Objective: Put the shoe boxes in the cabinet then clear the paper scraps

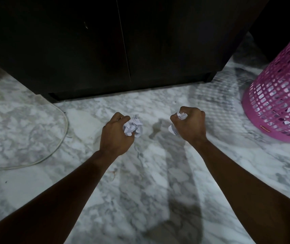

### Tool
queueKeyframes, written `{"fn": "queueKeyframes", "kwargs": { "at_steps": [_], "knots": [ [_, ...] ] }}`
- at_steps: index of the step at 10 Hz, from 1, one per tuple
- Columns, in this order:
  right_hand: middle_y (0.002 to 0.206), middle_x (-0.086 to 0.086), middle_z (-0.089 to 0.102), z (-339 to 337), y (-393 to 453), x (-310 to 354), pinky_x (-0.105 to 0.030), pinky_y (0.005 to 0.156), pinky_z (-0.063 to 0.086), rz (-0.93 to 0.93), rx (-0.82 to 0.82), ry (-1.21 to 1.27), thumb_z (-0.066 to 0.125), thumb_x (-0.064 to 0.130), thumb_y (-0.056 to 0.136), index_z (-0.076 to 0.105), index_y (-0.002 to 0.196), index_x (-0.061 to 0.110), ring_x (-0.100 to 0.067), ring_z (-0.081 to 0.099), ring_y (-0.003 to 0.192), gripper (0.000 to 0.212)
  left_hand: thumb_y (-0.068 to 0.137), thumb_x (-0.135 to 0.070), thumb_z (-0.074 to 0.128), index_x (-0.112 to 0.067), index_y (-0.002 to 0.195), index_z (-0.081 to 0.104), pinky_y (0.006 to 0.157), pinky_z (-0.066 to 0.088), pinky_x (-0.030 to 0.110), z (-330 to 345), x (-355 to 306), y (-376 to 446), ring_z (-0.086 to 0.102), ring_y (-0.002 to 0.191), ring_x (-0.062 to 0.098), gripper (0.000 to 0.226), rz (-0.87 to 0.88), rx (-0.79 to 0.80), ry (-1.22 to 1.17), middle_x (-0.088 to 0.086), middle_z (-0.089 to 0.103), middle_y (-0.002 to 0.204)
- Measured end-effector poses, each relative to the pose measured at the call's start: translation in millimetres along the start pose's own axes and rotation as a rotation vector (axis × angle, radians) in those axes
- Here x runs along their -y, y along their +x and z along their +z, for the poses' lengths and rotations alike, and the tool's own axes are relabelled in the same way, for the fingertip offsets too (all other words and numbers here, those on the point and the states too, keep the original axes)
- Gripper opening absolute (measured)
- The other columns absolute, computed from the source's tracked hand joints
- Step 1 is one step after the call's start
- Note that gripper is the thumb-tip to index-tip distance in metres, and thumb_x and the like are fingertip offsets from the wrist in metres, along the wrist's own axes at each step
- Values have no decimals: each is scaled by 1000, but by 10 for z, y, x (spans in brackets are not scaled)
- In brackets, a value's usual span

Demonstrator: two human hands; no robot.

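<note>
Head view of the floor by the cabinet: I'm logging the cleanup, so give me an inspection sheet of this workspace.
Surface: marble floor, grey-veined, a small reddish mark near the left forearm.
Job's things: dark cabinet, doors closed; no shoe boxes seen; paper scraps crumpled in both hands.
Clutter: nothing seen loose on the floor.
Grippers: left hand grips scraps; right hand grips scraps.
Cables: white cable curving across the floor at left.
Surroundings: pink mesh basket standing at right.

Pink mesh basket (280, 95) at rt, white cable (59, 147) at lt, on marble floor (140, 191).
</note>
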State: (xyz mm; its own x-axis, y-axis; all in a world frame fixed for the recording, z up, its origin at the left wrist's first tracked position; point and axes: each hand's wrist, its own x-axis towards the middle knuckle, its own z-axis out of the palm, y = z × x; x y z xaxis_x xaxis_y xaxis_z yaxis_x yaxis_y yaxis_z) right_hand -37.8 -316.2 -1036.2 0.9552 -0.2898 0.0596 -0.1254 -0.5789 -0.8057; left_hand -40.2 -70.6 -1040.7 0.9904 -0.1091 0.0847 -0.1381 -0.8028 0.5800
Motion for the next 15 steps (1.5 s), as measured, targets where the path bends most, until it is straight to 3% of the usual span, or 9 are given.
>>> {"fn": "queueKeyframes", "kwargs": {
  "at_steps": [3,4,5,7,8,9,11,13,15],
  "knots": [
    [44,5,37,-879,-168,318,-25,48,30,-41,-210,73,67,11,78,36,47,22,-8,35,44,45,78,-22,66,-13,96,72,69,52,28,-62,-960,77,63,77,14,22,214,53,-236,-10,58,92],
    [45,10,35,-1363,-180,526,-25,48,29,-81,-301,86,67,14,77,34,48,25,-6,32,44,46,78,-23,65,-23,92,70,74,56,35,-179,-1528,209,64,80,16,14,332,72,-281,-8,59,93],
    [46,12,42,-1952,-203,713,-25,45,32,-104,-389,55,70,13,78,42,50,24,-3,37,44,41,78,-17,67,-55,81,59,65,50,17,-336,-2168,344,59,70,6,39,463,57,-401,-5,59,83],
    [47,8,44,-3286,-113,970,-23,45,30,-177,-619,-53,63,17,79,48,51,17,-1,36,42,32,79,-14,68,-34,69,44,53,33,5,-529,-3423,586,45,56,1,33,624,36,-509,-17,44,66],
    [41,17,46,-3751,57,897,-10,41,26,-98,-728,-106,68,20,82,42,51,25,5,44,38,41,79,-17,64,-26,68,45,55,33,17,-493,-4045,767,51,68,10,23,775,43,-462,-10,51,71],
    [69,11,70,-3970,285,653,-16,52,47,54,-722,-223,74,29,85,66,69,17,4,60,55,21,82,-24,65,-7,90,66,65,45,29,-277,-4536,1019,62,84,18,19,763,63,-407,8,68,93],
    [105,-16,70,-3947,582,198,-36,81,50,341,-329,-602,66,35,92,68,117,7,-36,70,99,37,84,-43,70,-27,125,62,72,42,26,335,-5006,1231,63,98,25,44,798,583,189,1,67,112],
    [101,-8,66,-4133,640,149,-35,79,48,368,-268,-768,69,36,91,66,119,13,-28,57,84,37,41,-86,68,-42,143,41,103,50,48,462,-5152,1321,58,121,33,114,800,529,434,0,57,135],
    [108,-4,75,-4171,652,14,-37,78,55,350,-338,-776,76,40,88,67,125,22,-26,66,87,43,65,-68,83,-29,151,38,97,46,40,222,-5249,1234,55,128,32,105,717,554,502,5,53,147]
  ]
}}
